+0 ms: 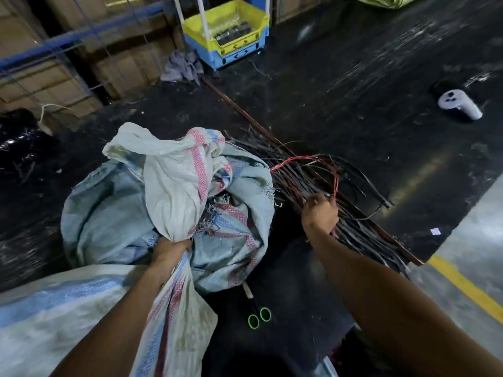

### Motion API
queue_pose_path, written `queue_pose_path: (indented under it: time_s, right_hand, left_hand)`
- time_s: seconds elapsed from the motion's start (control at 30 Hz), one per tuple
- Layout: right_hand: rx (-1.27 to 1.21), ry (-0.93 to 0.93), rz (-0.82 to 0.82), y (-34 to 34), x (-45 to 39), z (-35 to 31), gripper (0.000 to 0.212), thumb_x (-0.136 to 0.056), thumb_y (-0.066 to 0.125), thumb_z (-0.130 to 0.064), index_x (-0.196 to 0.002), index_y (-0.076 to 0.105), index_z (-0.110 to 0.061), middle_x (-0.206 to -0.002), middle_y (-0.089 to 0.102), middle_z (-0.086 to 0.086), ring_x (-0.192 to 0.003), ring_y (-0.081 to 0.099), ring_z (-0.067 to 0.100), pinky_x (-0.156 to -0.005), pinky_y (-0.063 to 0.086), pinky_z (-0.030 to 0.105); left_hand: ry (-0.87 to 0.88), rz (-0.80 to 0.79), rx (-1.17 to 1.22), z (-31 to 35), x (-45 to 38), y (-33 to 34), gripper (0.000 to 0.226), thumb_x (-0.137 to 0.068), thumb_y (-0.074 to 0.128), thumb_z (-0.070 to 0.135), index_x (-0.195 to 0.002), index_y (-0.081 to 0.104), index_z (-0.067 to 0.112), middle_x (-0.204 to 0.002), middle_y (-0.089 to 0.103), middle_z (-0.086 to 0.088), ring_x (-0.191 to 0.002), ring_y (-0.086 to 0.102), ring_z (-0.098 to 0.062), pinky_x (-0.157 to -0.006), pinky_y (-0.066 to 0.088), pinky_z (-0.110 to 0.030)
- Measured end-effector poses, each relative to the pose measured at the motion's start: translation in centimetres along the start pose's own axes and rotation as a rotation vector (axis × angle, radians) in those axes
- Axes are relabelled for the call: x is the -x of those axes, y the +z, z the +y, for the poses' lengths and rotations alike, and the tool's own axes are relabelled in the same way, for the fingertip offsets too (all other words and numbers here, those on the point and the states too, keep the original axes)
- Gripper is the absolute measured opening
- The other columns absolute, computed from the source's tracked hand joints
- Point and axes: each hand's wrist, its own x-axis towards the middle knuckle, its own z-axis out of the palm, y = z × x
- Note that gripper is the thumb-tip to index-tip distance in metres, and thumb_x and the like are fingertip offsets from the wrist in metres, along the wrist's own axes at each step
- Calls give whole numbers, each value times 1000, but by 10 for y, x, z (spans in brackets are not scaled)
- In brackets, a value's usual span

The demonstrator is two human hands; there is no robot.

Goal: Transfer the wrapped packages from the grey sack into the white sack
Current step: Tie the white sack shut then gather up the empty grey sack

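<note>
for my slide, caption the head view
Left hand grips the white sack's neck while right hand pulls a red string.

text: none readable | yellow-blue crate [231, 42]: black arrow-like marks only, no letters

white sack [174, 183]: red-blue stripes | grey sack [109, 213] | scissors [260, 317]: green handles | crate [226, 31]: yellow-blue
</note>
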Motion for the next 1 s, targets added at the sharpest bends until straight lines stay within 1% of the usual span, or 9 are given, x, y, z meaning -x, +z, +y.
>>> queue_pose_path:
  time_s: [0.1,0.23,0.3,0.47,0.57,0.7,0.83,0.9,1.0]
  right_hand:
    - [-142,-2,67,-10,-2,-7,20,-95,55,-19,-110,67,-14,-121,56,12,-107,56,34,-91,43,39]
    - [-505,37,-10,-20,8,-51,26,-104,39,-22,-113,53,-3,-98,59,13,-74,53,21,-67,34,27]
    - [-502,-119,-102,-21,19,-80,24,-101,43,-23,-107,58,-5,-96,64,11,-73,55,19,-67,36,25]
    - [-446,-630,-515,-16,70,-154,14,-92,55,-13,-100,60,-22,-66,58,-3,-54,47,17,-60,39,32]
    - [-561,-660,-781,-21,107,-197,19,-91,58,-7,-89,73,-18,-68,66,0,-66,58,18,-73,48,37]
    - [-574,-570,-1160,-26,140,-229,28,-98,43,2,-107,70,2,-92,74,11,-84,70,18,-85,54,26]
    - [-351,-828,-1064,-14,185,-249,23,-91,58,12,-113,64,16,-68,74,-7,-66,70,5,-77,57,25]
    - [-171,-1035,-911,-8,214,-256,16,-93,64,-5,-103,73,5,-79,76,-3,-73,68,10,-74,55,25]
    - [15,-1305,-633,3,260,-261,12,-91,69,-28,-91,78,-19,-101,74,1,-97,54,8,-88,43,25]
  left_hand:
    - [-11,-43,16,1,2,-5,8,-69,71,6,-76,68,5,-80,71,-14,-68,62,-23,-63,45,-28]
    - [9,-119,125,12,11,-20,18,-64,77,12,-78,70,2,-80,72,-19,-69,64,-27,-67,47,-31]
    - [0,-155,198,22,18,-30,25,-58,81,17,-77,71,3,-74,71,-16,-67,63,-25,-68,47,-31]
    - [79,-148,308,35,32,-78,25,-55,79,28,-63,70,6,-69,67,-12,-65,59,-22,-72,46,-33]
    - [115,-153,382,37,43,-114,22,-68,77,19,-58,65,4,-61,62,-11,-59,55,-23,-68,44,-32]
    - [109,-225,473,32,50,-162,21,-72,76,14,-58,62,7,-57,55,-11,-46,49,-22,-56,43,-28]
    - [64,-287,616,11,70,-226,25,-76,71,11,-55,57,9,-49,48,-7,-38,46,-19,-41,43,-21]
    - [81,-358,666,1,84,-258,30,-73,71,19,-49,54,11,-50,47,-9,-41,48,-21,-43,44,-22]
    - [144,-439,781,-9,103,-296,36,-85,62,21,-52,52,10,-66,59,-18,-65,67,-26,-63,54,-31]
